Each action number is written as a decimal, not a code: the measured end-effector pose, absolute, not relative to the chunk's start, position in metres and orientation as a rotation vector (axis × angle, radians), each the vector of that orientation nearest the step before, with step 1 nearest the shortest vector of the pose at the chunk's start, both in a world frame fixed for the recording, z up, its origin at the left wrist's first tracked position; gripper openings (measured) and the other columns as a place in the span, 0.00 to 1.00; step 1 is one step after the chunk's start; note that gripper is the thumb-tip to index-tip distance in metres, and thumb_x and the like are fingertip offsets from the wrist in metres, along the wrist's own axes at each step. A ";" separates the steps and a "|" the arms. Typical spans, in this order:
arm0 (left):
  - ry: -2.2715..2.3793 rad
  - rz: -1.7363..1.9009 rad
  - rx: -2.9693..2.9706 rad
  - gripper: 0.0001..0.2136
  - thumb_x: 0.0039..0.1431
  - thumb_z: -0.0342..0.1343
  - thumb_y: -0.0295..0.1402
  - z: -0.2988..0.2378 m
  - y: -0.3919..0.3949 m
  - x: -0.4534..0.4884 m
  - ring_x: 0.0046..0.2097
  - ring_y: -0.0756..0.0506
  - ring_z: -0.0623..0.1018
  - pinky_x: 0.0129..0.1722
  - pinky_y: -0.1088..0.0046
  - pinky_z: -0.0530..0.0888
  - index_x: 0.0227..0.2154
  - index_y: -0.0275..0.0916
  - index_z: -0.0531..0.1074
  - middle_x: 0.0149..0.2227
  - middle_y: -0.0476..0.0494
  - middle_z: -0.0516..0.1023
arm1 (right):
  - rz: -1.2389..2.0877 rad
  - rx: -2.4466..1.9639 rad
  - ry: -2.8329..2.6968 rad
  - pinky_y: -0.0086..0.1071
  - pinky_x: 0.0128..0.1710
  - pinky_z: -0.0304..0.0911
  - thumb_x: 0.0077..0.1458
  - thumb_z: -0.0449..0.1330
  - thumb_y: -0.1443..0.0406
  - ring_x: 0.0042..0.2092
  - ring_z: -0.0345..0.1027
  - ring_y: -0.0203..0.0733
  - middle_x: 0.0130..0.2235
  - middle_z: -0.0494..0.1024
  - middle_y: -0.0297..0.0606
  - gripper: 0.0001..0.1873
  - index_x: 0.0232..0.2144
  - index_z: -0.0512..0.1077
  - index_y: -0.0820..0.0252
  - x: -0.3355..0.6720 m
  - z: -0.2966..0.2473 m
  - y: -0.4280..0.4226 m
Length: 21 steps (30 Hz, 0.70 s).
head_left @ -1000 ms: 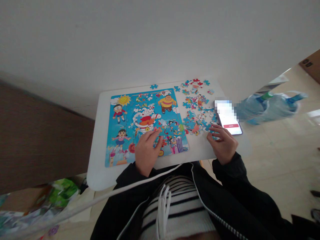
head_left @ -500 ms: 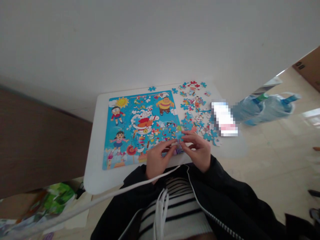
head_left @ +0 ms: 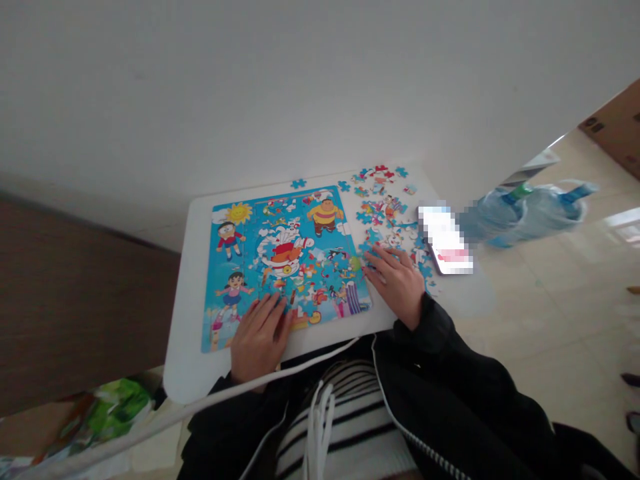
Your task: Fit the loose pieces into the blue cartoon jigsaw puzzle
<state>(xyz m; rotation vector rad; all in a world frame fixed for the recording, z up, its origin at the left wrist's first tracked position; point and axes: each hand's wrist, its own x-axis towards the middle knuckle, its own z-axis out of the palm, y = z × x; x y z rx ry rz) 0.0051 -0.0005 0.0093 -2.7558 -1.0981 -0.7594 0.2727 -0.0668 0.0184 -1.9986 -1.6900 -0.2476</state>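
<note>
A blue cartoon jigsaw puzzle board [head_left: 260, 253] lies on a small white table [head_left: 190, 360]. My left hand [head_left: 259, 337] rests flat on the board's lower edge, fingers stretched out and together. My right hand [head_left: 397, 280] lies at the board's right edge, fingers extended onto the nearest of several loose puzzle pieces [head_left: 385, 207] scattered to the right. Neither hand visibly holds a piece.
A phone [head_left: 445, 240] with a lit screen lies on the table's right side. Large water bottles [head_left: 530, 210] lie on the tiled floor at right. A cardboard box [head_left: 615, 127] sits at far right. A green bag [head_left: 115, 407] is below the table's left. A white wall stands behind.
My hands were together at the board's lower right corner; now the left has slid left along the bottom edge and the right has moved up to the loose pieces.
</note>
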 end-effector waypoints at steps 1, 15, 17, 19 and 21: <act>-1.100 -0.756 -2.753 0.11 0.58 0.52 0.34 0.010 -0.001 0.005 0.46 0.42 0.76 0.48 0.62 0.72 0.42 0.39 0.74 0.44 0.40 0.77 | -0.253 -2.031 -1.690 0.40 0.42 0.67 0.54 0.57 0.62 0.47 0.66 0.48 0.45 0.76 0.36 0.13 0.42 0.74 0.55 0.278 0.017 -0.067; -0.774 -0.477 -3.109 0.17 0.62 0.44 0.37 0.044 -0.011 0.108 0.58 0.40 0.65 0.56 0.57 0.63 0.50 0.36 0.67 0.54 0.42 0.69 | 0.005 -1.804 -1.895 0.36 0.44 0.67 0.52 0.59 0.60 0.45 0.67 0.42 0.44 0.77 0.33 0.15 0.43 0.74 0.55 0.298 0.018 -0.119; -0.680 -0.322 -3.153 0.21 0.64 0.41 0.40 0.043 -0.013 0.133 0.61 0.41 0.59 0.58 0.55 0.60 0.54 0.36 0.62 0.58 0.42 0.63 | -0.130 -1.841 -1.808 0.35 0.45 0.66 0.51 0.60 0.61 0.44 0.68 0.41 0.45 0.76 0.35 0.16 0.43 0.73 0.55 0.302 0.020 -0.124; -0.664 -0.222 -3.143 0.24 0.63 0.40 0.44 0.038 -0.014 0.150 0.63 0.40 0.55 0.59 0.52 0.57 0.57 0.35 0.57 0.61 0.41 0.58 | -0.321 -1.946 -1.627 0.35 0.46 0.66 0.50 0.61 0.62 0.44 0.68 0.41 0.45 0.76 0.36 0.16 0.43 0.73 0.53 0.312 0.025 -0.127; -0.674 -0.146 -3.123 0.27 0.62 0.39 0.46 0.033 -0.014 0.158 0.63 0.39 0.53 0.59 0.50 0.55 0.58 0.34 0.55 0.62 0.40 0.56 | -0.464 -2.105 -1.408 0.39 0.46 0.65 0.49 0.61 0.60 0.46 0.67 0.45 0.48 0.74 0.38 0.19 0.45 0.72 0.53 0.328 0.029 -0.129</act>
